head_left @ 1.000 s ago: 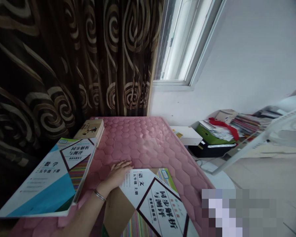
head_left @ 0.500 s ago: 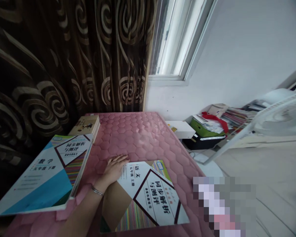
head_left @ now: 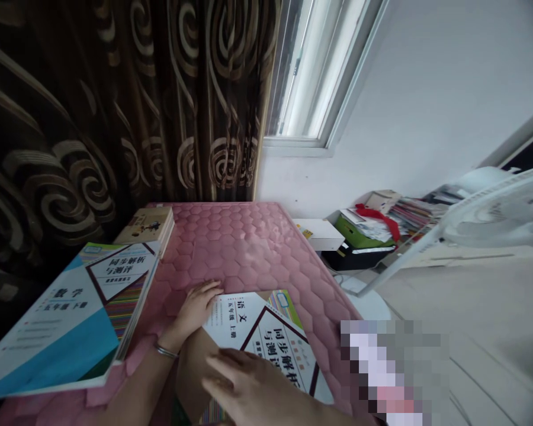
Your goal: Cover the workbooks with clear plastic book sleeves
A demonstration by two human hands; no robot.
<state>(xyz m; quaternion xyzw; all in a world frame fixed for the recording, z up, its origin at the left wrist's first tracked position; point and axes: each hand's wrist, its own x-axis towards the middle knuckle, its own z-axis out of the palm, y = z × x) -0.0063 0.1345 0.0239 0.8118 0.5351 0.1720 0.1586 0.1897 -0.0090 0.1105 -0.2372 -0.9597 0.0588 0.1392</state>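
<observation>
A workbook [head_left: 266, 319] with a white and brown cover lies on the pink quilted surface [head_left: 222, 242]. At its upper left edge rests my left hand [head_left: 201, 305], fingers stretched out and a silver bangle on the wrist. Over the book's lower part is my right hand [head_left: 253, 384], slightly blurred, its fingers apart and nothing in them. I cannot tell whether this hand touches the cover. Left of my hands, a blue and white workbook [head_left: 62, 331] lies on top of other books. Behind it sits a stack of tan-covered books [head_left: 146, 226].
A dark patterned curtain [head_left: 115, 106] hangs along the left and back. To the right stand a white box [head_left: 320, 234], a green bin [head_left: 362, 231] of papers and a white fan [head_left: 408, 248]. A pixelated patch covers the lower right.
My right hand has come into view from below, over the lower part of the workbook. My left hand stays at the book's edge. The whole view has shifted slightly.
</observation>
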